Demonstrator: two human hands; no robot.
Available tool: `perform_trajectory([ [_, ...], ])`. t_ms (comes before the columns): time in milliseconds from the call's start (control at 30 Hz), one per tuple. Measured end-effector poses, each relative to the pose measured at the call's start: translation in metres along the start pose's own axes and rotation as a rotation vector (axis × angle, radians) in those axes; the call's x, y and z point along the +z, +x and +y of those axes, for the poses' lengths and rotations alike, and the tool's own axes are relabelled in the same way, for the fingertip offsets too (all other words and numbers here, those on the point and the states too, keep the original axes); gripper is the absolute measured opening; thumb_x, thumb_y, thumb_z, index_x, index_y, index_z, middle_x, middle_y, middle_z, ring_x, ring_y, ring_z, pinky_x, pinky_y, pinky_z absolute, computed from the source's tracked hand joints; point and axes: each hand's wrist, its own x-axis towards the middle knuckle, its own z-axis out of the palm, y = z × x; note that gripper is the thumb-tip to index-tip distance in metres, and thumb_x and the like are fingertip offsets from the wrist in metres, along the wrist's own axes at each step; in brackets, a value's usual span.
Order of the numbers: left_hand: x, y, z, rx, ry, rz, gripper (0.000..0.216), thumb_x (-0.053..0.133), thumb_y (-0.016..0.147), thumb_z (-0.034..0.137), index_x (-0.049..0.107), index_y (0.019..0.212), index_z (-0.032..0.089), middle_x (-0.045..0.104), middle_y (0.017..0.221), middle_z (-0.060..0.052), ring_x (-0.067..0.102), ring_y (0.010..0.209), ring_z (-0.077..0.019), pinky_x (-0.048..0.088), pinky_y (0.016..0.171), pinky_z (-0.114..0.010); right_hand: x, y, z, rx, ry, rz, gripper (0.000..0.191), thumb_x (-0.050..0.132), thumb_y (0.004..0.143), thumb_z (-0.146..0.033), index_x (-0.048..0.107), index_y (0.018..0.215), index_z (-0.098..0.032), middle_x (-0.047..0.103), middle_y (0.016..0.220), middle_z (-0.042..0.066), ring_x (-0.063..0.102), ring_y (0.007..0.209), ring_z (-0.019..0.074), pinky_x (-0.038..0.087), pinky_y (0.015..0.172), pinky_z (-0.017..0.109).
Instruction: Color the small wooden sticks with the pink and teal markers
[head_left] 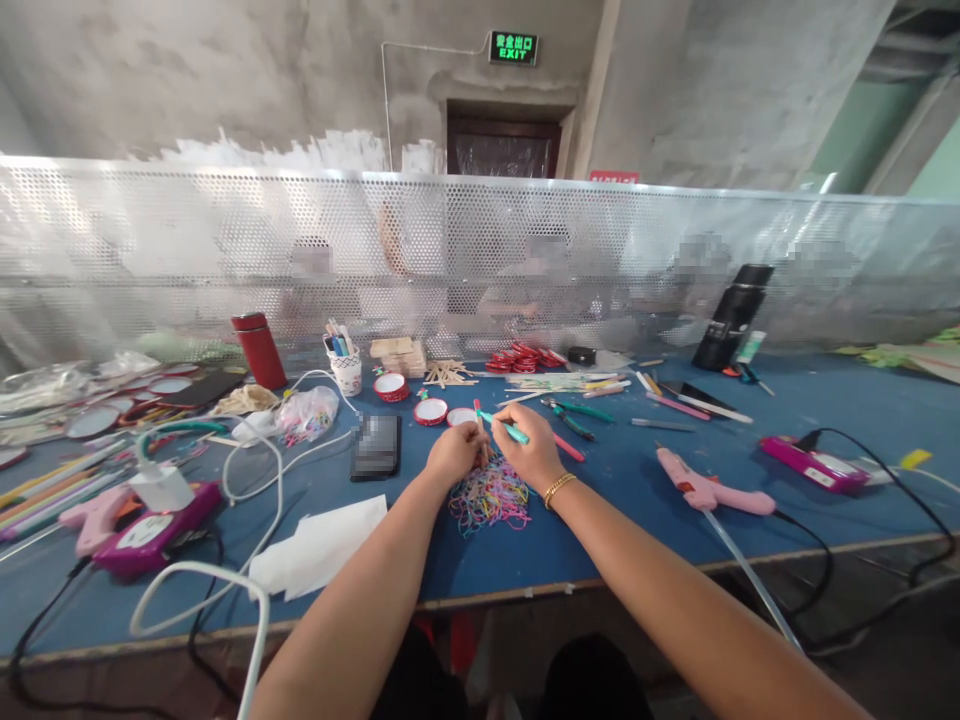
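Above a tangled pile of coloured elastic bands (489, 500), my left hand (452, 455) pinches a small wooden stick (478, 408) upright; its top end is red. My right hand (534, 442) is closed around a teal marker pen (514, 432), whose tip meets or nearly meets the stick near its red end. A gold bracelet (559, 489) circles the right wrist. Just beyond the hands lie round red-rimmed pieces with white insides (430, 411). Green-handled pliers (574, 418) and a red pen (568, 447) rest to the right of my right hand.
A phone (376, 447), white paper (322, 545) and a looping white cable (279, 500) occupy the left side. A pink glue gun (709, 487) and purple power strip (814, 466) lie right. Behind stand a red flask (259, 350), pen cup (346, 372) and perforated metal screen (465, 250).
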Motion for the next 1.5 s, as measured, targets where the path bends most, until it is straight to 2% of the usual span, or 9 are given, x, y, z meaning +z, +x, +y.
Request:
perform_trajectory([
  [200,-0.0003,-0.0040,0.0037,-0.024,0.006,0.010,0.014,0.058,0.087,0.032,0.064,0.083,0.020,0.070,0.072,-0.002,0.064,0.061,-0.0122,0.051,0.064,-0.022,0.0002,-0.0002,-0.0012,0.012,-0.016,0.043,0.012,0.052,0.086,-0.023,0.056,0.075,-0.022,0.063,0.074,0.002,0.058,0.073,0.0184,0.044,0.071,0.029],
  [367,-0.0008,-0.0062,0.0061,-0.023,-0.008,-0.004,0.015,0.057,0.088,0.032,0.064,0.083,0.020,0.071,0.073,-0.002,0.064,0.060,-0.0118,0.051,0.064,-0.022,0.0012,-0.0010,-0.0012,-0.006,0.007,0.000,0.011,0.052,0.086,-0.024,0.057,0.076,-0.022,0.064,0.076,0.003,0.059,0.074,0.0184,0.044,0.072,0.029],
  [600,-0.0007,-0.0067,0.0085,-0.059,-0.031,-0.011,0.014,0.058,0.088,0.032,0.065,0.087,0.020,0.071,0.076,-0.003,0.064,0.060,-0.0117,0.051,0.064,-0.023,0.0006,-0.0019,-0.0004,0.015,0.005,0.015,0.012,0.052,0.087,-0.025,0.057,0.076,-0.022,0.064,0.074,0.003,0.059,0.073,0.0185,0.045,0.070,0.029],
  [967,-0.0007,-0.0045,0.0040,-0.020,-0.024,-0.003,0.014,0.058,0.087,0.031,0.065,0.084,0.020,0.070,0.072,-0.002,0.065,0.060,-0.0126,0.051,0.066,-0.024,0.0002,-0.0010,-0.0004,0.002,-0.003,-0.003,0.012,0.053,0.086,-0.023,0.057,0.075,-0.022,0.063,0.074,0.002,0.058,0.073,0.0183,0.044,0.071,0.029],
  [1133,-0.0002,-0.0020,0.0018,-0.027,0.005,0.009,0.016,0.057,0.088,0.032,0.064,0.082,0.019,0.070,0.071,-0.002,0.064,0.060,-0.0128,0.050,0.064,-0.023,-0.0007,-0.0005,-0.0001,0.019,-0.012,0.034,0.013,0.052,0.086,-0.024,0.056,0.074,-0.022,0.063,0.073,0.002,0.058,0.073,0.0184,0.044,0.071,0.029],
  [1300,0.0005,-0.0010,0.0007,-0.020,-0.009,0.014,0.016,0.058,0.088,0.032,0.064,0.081,0.019,0.070,0.069,-0.002,0.064,0.059,-0.0127,0.050,0.063,-0.023,0.0007,-0.0008,0.0005,-0.007,0.006,-0.017,0.011,0.053,0.087,-0.026,0.058,0.078,-0.023,0.064,0.075,0.002,0.059,0.075,0.0187,0.045,0.071,0.029],
  [1500,0.0008,-0.0013,0.0008,-0.029,-0.048,0.011,0.014,0.059,0.087,0.030,0.064,0.080,0.019,0.071,0.070,-0.003,0.064,0.058,-0.0126,0.051,0.062,-0.023,0.0000,0.0001,-0.0006,0.020,-0.014,0.021,0.013,0.052,0.087,-0.026,0.057,0.075,-0.023,0.063,0.075,0.003,0.059,0.075,0.0191,0.045,0.073,0.030],
])
